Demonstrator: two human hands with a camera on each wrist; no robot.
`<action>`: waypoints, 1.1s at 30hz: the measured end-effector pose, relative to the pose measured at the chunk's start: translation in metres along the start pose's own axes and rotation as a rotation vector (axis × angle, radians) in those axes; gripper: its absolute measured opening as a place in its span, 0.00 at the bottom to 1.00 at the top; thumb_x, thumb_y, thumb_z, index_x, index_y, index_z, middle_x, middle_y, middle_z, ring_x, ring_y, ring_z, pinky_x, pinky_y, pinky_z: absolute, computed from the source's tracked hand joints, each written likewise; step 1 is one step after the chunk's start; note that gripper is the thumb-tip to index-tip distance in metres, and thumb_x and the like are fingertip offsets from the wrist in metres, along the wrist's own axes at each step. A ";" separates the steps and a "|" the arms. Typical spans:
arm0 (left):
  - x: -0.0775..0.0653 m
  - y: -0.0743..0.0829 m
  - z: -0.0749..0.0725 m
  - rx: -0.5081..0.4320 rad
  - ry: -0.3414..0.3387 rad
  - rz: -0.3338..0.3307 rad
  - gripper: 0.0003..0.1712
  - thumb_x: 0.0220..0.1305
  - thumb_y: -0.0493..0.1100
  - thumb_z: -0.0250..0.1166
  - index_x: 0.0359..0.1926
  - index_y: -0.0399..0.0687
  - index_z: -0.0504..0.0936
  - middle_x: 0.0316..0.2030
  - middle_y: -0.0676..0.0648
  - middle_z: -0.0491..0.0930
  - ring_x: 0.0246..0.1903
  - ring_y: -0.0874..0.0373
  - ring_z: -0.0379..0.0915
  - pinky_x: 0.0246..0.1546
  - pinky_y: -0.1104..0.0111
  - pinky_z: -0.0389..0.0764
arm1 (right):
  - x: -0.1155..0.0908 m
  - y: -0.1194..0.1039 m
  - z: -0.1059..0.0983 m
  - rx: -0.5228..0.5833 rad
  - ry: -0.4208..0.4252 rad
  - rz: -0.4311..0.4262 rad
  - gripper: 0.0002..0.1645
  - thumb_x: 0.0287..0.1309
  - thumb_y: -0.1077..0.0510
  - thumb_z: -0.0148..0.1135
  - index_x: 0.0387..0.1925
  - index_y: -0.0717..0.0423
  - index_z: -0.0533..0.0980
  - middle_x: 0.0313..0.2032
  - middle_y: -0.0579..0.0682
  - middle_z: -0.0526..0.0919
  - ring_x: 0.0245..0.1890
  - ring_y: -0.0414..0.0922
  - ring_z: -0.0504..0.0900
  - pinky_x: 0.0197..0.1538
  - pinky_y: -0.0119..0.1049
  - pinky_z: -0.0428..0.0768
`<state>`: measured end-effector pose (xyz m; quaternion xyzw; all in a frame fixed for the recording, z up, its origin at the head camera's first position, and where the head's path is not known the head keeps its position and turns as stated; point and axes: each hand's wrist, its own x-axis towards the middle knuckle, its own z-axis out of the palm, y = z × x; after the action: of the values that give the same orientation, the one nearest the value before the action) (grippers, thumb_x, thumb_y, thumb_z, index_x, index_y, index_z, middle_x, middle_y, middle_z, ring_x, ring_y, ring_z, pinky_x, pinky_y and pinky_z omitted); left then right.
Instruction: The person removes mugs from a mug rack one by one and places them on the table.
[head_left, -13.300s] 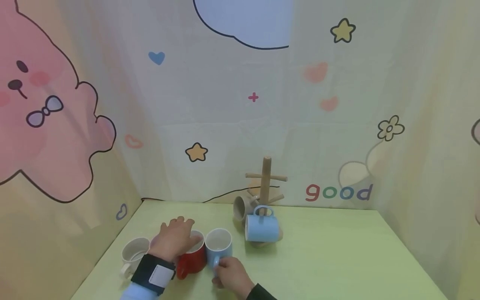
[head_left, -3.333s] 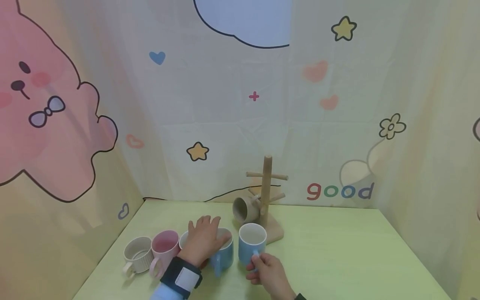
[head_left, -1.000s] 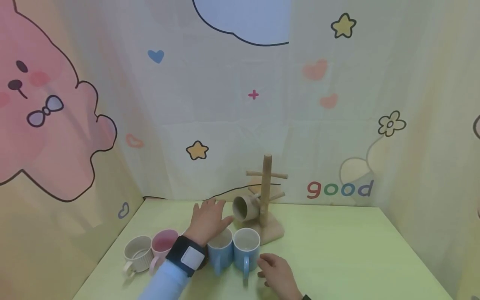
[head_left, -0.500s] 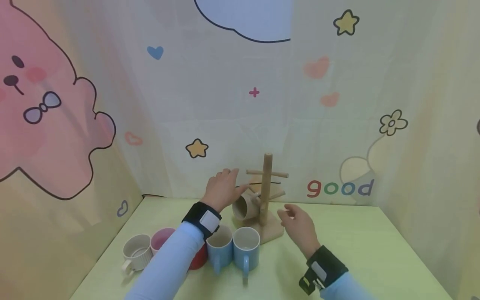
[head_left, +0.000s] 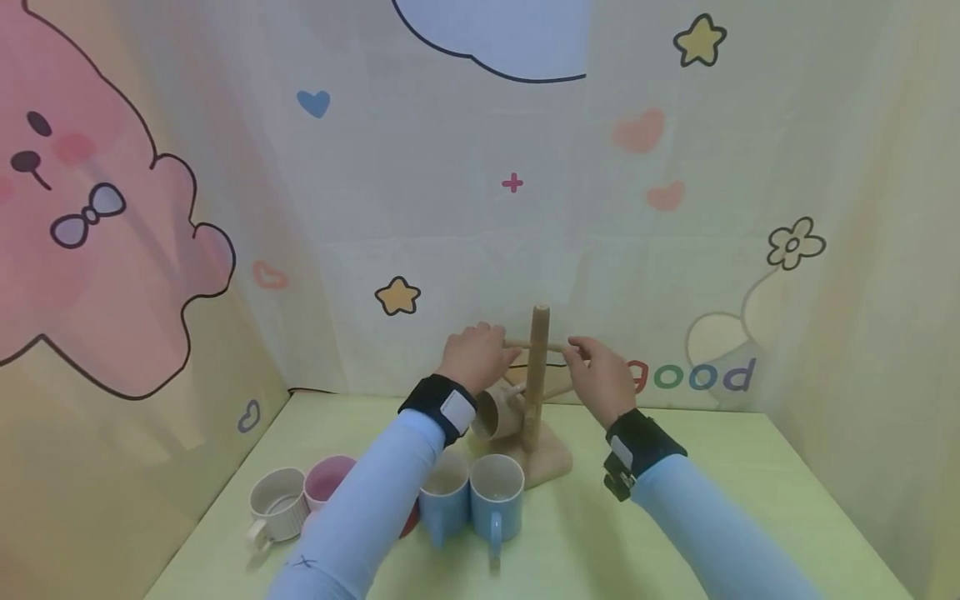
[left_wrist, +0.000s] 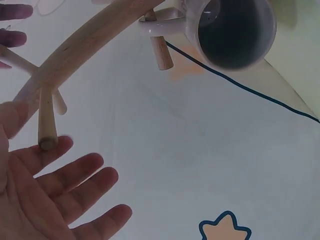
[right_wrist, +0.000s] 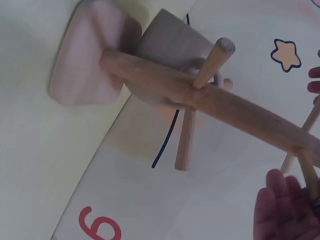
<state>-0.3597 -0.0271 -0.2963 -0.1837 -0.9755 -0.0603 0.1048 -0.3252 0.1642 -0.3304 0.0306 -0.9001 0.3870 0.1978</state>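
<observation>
A wooden mug rack stands at the back, one light-coloured mug hanging on its lower left peg, mouth facing out. My left hand is at the tip of the upper left peg, which lies between thumb and spread fingers. Across the post, my right hand is at the end of the upper right peg, its extended fingers close by. In front of the rack, two blue mugs stand side by side, handles toward me.
Left of the blue mugs are a red mug, mostly hidden by my left sleeve, a pink mug and a ribbed white mug. A printed curtain hangs behind the pale green table.
The blue mug once hanging on the rack now stands on the table. My right hand let go of a blue mug's handle; both hands rose to the upper pegs.
</observation>
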 end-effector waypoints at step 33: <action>0.005 0.049 0.013 0.168 0.056 0.184 0.12 0.71 0.54 0.60 0.36 0.58 0.86 0.27 0.55 0.80 0.28 0.59 0.76 0.25 0.66 0.78 | 0.042 0.029 -0.027 0.069 -0.191 0.142 0.29 0.77 0.47 0.44 0.71 0.56 0.64 0.57 0.67 0.78 0.48 0.59 0.84 0.30 0.40 0.78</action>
<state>-0.3485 0.0216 -0.3036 -0.2613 -0.9528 0.0266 0.1522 -0.3609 0.2076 -0.3179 0.0105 -0.9009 0.4261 0.0823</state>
